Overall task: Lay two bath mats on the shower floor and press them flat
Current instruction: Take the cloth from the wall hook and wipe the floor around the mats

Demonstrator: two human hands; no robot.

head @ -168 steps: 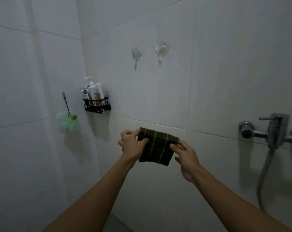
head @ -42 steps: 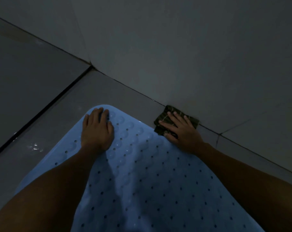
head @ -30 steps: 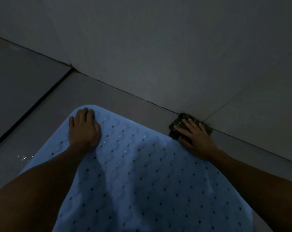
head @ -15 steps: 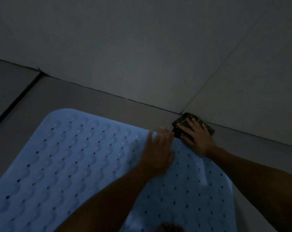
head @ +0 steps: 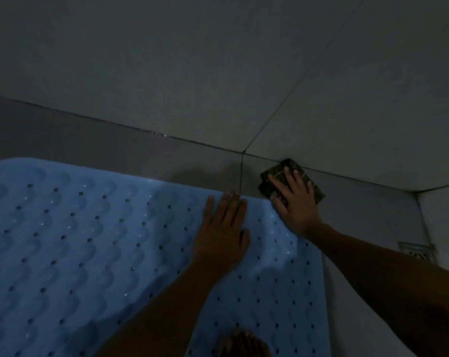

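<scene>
Shifted since half a second earlier: view panned rightward, bringing the floor drain (head: 417,252) into sight at right; left hand (head: 222,234) advanced to the far edge of the mat, near its right corner

Tiled wall (head: 192,60) meeting grey shower floor (head: 102,148) along a dark grout line across the upper half

Blue perforated bath mat (head: 76,240), laid on the floor with its far edge roughly parallel to the wall, long axis running left to right across the view; surface rippled just right of the left hand, not yet fully flat there, as judged from the shading

Left hand spread palm-down on the mat, fingers straight and together, fingertips at the far edge, pressing rather than gripping

Right hand (head: 294,202) flat, fingers extended, heel over the mat's rounded right corner and fingers resting on a folded dark green striped cloth (head: 280,176); nothing clasped

Cloth lying on the floor against the wall base, just beyond the mat's corner, touching or nearly touching it; whether this is the second mat cannot be told

Key relation: unflattened ripple lying between the two hands, nearer the right wrist, so likely best smoothed by a rightward sweep of the left palm

Part of a foot (head: 244,343) at the bottom edge, on the mat
</scene>
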